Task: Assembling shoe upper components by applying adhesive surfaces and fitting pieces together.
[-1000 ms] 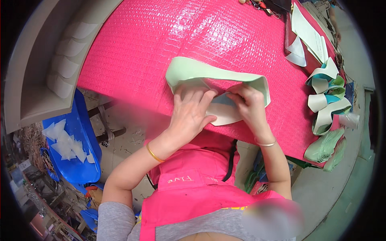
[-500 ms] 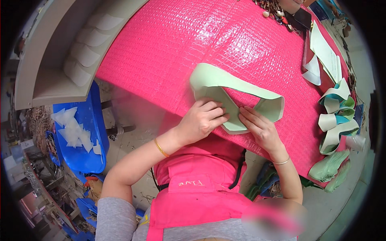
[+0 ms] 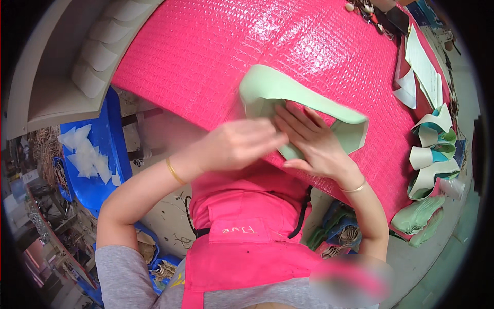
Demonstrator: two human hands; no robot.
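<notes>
A pale green looped piece of sheet material point(image 3: 303, 92), shaped like a shoe upper, stands on the pink table near its front edge. My right hand point(image 3: 316, 147) reaches across its near side with fingers stretched out and close together, the thumb apart. The palm and fingers hide much of the piece's near edge. Left of it, my left hand point(image 3: 236, 144) is smeared by motion. Its fingertips are beside the heel of my right hand, and whether they pinch anything cannot be made out.
The pink textured table cover point(image 3: 195, 56) spreads out ahead. Pale green, white and teal pieces point(image 3: 432, 159) line the right edge, near papers point(image 3: 422, 67). On the left, a grey shelf point(image 3: 62, 108) holds curved white pieces; below it, a blue bin point(image 3: 116, 149) has translucent white cut-outs.
My left hand has drawn back to the left, off the green piece. My right hand has moved up and left, its fingers now flatter over the near side. The view has shifted slightly.
</notes>
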